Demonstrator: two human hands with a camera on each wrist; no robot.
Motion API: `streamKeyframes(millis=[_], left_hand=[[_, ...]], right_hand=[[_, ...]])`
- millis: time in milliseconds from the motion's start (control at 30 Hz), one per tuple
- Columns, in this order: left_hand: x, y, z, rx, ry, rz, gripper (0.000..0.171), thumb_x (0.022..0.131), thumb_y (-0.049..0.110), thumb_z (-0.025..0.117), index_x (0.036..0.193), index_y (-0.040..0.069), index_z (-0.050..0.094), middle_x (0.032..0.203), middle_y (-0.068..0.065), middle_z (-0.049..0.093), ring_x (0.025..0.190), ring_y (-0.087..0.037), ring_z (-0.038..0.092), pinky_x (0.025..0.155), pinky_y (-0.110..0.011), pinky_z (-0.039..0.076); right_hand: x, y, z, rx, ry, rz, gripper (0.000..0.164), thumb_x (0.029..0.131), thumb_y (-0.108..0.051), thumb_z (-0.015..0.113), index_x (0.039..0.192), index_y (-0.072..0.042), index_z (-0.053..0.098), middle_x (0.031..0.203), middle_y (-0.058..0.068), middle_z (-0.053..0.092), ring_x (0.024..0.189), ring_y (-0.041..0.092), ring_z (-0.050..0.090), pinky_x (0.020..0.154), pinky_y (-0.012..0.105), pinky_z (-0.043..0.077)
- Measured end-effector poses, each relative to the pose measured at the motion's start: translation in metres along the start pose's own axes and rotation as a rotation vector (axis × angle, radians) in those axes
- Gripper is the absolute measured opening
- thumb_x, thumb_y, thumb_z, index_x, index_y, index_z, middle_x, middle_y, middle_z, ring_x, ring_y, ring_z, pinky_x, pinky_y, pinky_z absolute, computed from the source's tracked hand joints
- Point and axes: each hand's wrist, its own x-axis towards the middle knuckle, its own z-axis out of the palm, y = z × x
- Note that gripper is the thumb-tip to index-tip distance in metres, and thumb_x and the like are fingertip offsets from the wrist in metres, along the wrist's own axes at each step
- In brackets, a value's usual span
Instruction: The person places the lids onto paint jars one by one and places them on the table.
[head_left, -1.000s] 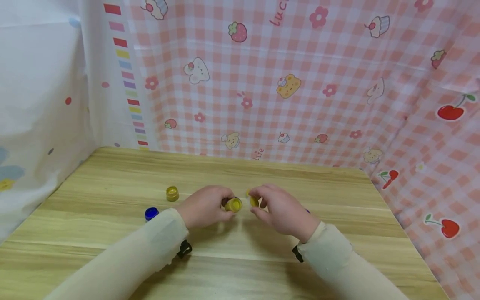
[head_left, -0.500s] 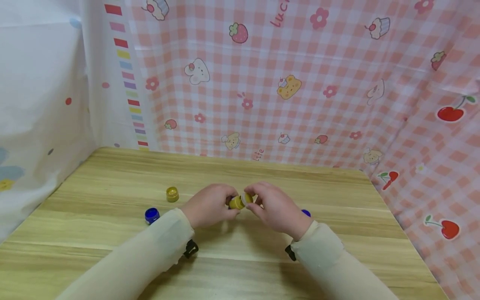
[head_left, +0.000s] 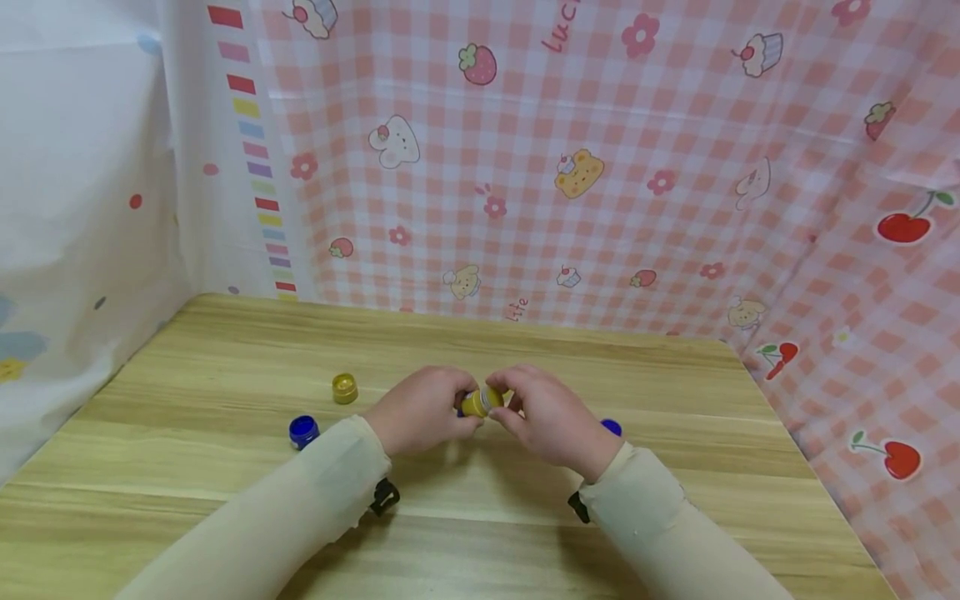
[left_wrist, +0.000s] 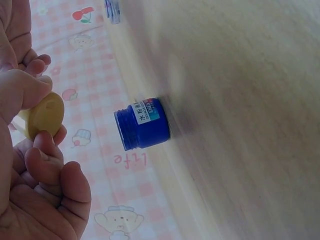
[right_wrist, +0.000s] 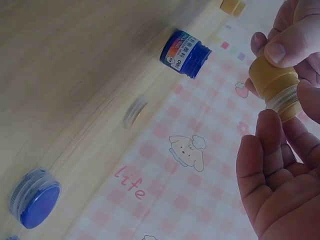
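A small yellow paint jar (head_left: 474, 406) is held up over the table between both hands. My left hand (head_left: 423, 414) grips its body, whose yellow base faces the left wrist camera. My right hand (head_left: 551, 417) pinches the ridged clear lid (right_wrist: 284, 96) at the jar's mouth. Lid and jar touch; how tightly the lid sits cannot be told. An uncapped blue paint jar (head_left: 303, 431) stands left of my left hand, with an uncapped yellow jar (head_left: 345, 388) farther back. A blue lid (head_left: 611, 427) lies behind my right wrist.
The wooden table (head_left: 480, 542) extends around the hands. A pink checked cloth (head_left: 525, 208) hangs along its back and right, and a white cloth (head_left: 82, 208) on its left. Another clear lid (right_wrist: 135, 111) shows on the table in the right wrist view.
The right hand has moved left with the lid and brought it from apart onto the mouth of the yellow jar. The left hand has shifted slightly right. The other jars have not moved.
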Motion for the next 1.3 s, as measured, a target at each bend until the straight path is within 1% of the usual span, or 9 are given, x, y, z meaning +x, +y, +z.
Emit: streamKeyframes(millis=[300,533,667,833,1100,1300], left_hand=[[-0.0005,0.0034,-0.0019,-0.01,-0.01,-0.001,0.015,0.092,0.026,0.081,0.098,0.014,0.073,0.081,0.007,0.065,0.071,-0.01,0.057,0.068,-0.028,0.051],[0.0006,0.0033,-0.0012,0.0,-0.015,0.01,0.016,0.092,0.028,0.081,0.096,0.015,0.072,0.08,0.004,0.065,0.071,-0.011,0.057,0.067,-0.028,0.05],[0.0013,0.0016,0.0004,0.002,-0.005,0.021,0.016,0.091,0.028,0.081,0.093,0.016,0.071,0.08,0.004,0.065,0.07,-0.01,0.056,0.066,-0.027,0.049],[0.0022,-0.0013,0.0032,0.005,0.009,0.041,0.016,0.09,0.027,0.082,0.09,0.017,0.07,0.078,0.007,0.063,0.069,-0.009,0.056,0.065,-0.026,0.049],[0.0018,-0.0005,0.0024,-0.018,-0.007,0.019,0.015,0.091,0.027,0.082,0.091,0.017,0.07,0.078,0.007,0.063,0.069,-0.01,0.057,0.064,-0.027,0.049],[0.0014,0.0007,0.001,-0.021,-0.013,0.021,0.015,0.091,0.026,0.081,0.091,0.017,0.07,0.079,0.006,0.063,0.07,-0.01,0.057,0.064,-0.026,0.049]], right_hand=[[0.0,0.0015,0.001,0.017,-0.005,-0.011,0.027,0.099,-0.016,0.074,0.124,-0.009,0.069,0.114,0.001,0.067,0.087,0.01,0.061,0.072,0.023,0.053],[-0.0011,0.0016,0.0011,0.017,-0.004,-0.015,0.028,0.099,-0.016,0.074,0.125,-0.008,0.069,0.115,0.002,0.067,0.088,0.01,0.061,0.071,0.023,0.054],[-0.0018,0.001,0.0011,0.014,-0.002,-0.021,0.029,0.099,-0.016,0.074,0.126,-0.008,0.068,0.115,0.002,0.067,0.088,0.01,0.061,0.071,0.022,0.053],[-0.0024,0.0005,0.0015,0.008,-0.004,-0.026,0.028,0.099,-0.015,0.074,0.126,-0.008,0.068,0.115,0.002,0.067,0.088,0.009,0.061,0.072,0.022,0.053],[-0.002,0.0018,0.0013,0.008,-0.01,-0.034,0.028,0.099,-0.015,0.074,0.126,-0.009,0.068,0.116,0.002,0.067,0.088,0.009,0.062,0.071,0.022,0.054],[-0.0027,0.0028,0.0003,0.014,-0.008,-0.053,0.027,0.099,-0.014,0.074,0.125,-0.009,0.067,0.115,0.002,0.067,0.088,0.009,0.062,0.07,0.021,0.054]])
